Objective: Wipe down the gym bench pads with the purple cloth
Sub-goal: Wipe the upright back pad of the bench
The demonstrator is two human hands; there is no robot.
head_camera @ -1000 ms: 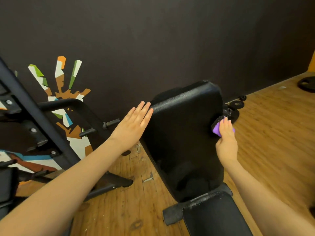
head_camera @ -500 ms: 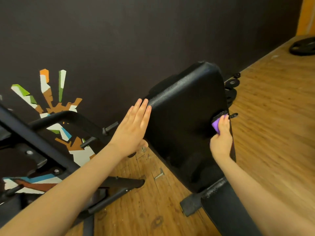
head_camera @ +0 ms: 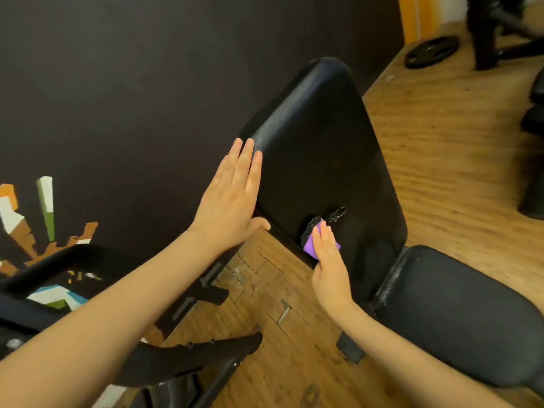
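Observation:
The black back pad (head_camera: 326, 148) of the gym bench stands raised and tilted at the centre. Its black seat pad (head_camera: 459, 313) lies lower right. My left hand (head_camera: 232, 198) lies flat with straight fingers against the back pad's left edge. My right hand (head_camera: 326, 254) presses the purple cloth (head_camera: 309, 245) onto the lower part of the back pad with straight fingers; the cloth's black trim pokes out above my fingers, and most of the cloth is hidden under the hand.
A dark wall (head_camera: 147, 83) with a painted mural (head_camera: 44, 213) runs behind the bench. A black machine frame (head_camera: 73, 260) stands at the left. A weight plate (head_camera: 431, 51) lies on the wooden floor (head_camera: 456, 142) at the back right, with dark equipment (head_camera: 532, 160) along the right edge.
My right hand has slid the cloth from the back pad's right edge down and inward to its lower front. My left hand stays on the left edge. The view has shifted right.

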